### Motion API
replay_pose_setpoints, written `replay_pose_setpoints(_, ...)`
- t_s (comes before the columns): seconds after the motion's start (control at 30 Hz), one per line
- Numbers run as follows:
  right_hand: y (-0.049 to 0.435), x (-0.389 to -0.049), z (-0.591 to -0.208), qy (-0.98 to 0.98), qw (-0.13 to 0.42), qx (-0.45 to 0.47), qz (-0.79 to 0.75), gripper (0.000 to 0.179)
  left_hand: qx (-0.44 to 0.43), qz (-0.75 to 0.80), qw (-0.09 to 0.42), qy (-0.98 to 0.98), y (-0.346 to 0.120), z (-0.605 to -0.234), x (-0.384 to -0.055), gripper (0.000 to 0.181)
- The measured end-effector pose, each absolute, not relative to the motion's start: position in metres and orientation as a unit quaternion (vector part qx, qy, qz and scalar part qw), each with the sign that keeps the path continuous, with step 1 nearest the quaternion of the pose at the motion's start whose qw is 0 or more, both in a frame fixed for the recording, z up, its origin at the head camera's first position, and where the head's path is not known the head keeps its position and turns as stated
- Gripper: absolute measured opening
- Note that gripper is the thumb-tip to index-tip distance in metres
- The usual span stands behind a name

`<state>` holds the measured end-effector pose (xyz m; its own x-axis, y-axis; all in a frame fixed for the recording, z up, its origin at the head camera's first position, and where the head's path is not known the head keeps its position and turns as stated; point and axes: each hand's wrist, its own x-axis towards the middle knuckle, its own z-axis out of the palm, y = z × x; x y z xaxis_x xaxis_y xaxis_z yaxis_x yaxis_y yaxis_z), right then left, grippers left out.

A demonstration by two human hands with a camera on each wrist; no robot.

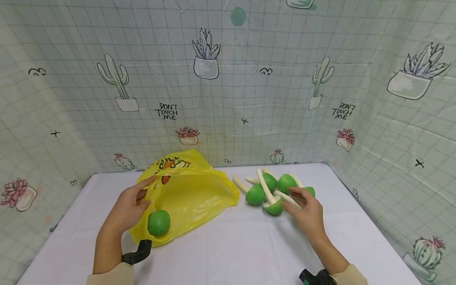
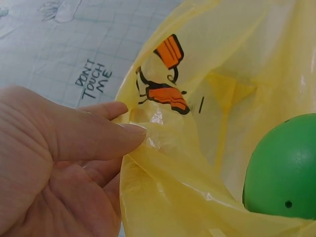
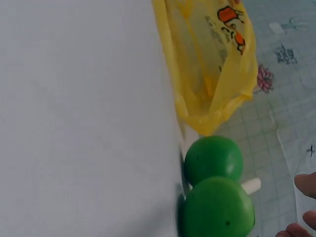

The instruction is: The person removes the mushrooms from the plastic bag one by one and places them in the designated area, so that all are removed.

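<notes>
My left hand [image 1: 129,206] pinches the rim of a yellow plastic bag [image 1: 199,194] between thumb and fingers, and the bag's mouth gapes toward me. Inside it, near the front left, lies a green cap with small dark dots [image 1: 158,223]; in the left wrist view this cap [image 2: 284,170] shows large at the right. Several toy mushrooms with green caps [image 1: 255,194] and long cream stems lie heaped to the right of the bag. Over the heap's right side reaches my right hand [image 1: 307,211], thumb and fingers parted, with nothing seen in its grip. Its fingers partly cover the mushrooms there.
A white cloth [image 1: 228,253] covers the table. Behind it and along both sides hangs a checked curtain [image 1: 228,95] printed with cacti and lettering. Each wrist wears a black camera mount [image 1: 137,253].
</notes>
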<state>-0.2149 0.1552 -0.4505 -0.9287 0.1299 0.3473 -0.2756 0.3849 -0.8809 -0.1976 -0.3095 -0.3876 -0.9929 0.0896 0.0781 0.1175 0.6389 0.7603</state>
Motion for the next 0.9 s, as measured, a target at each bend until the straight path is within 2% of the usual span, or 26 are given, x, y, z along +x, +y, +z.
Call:
replay_pose_setpoints(0.27, 0.089, -0.222, -0.447, -0.78, 0.146, 0.115, 0.597, 0.052, -0.062, -0.418, 0.023, -0.906, -0.311, -0.387, -0.197, 0.066)
replay_pose_setpoints(0.57, 0.009, -0.222, -0.447, -0.753, 0.104, 0.181, 0.624, 0.047, -0.049, -0.425, 0.011, -0.904, -0.308, -0.386, -0.196, 0.068)
replay_pose_setpoints(0.9, -0.061, -0.217, -0.446, -0.749, 0.028, 0.193, 0.634, 0.044, -0.059, -0.419, 0.024, -0.906, -0.308, -0.386, -0.196, 0.067)
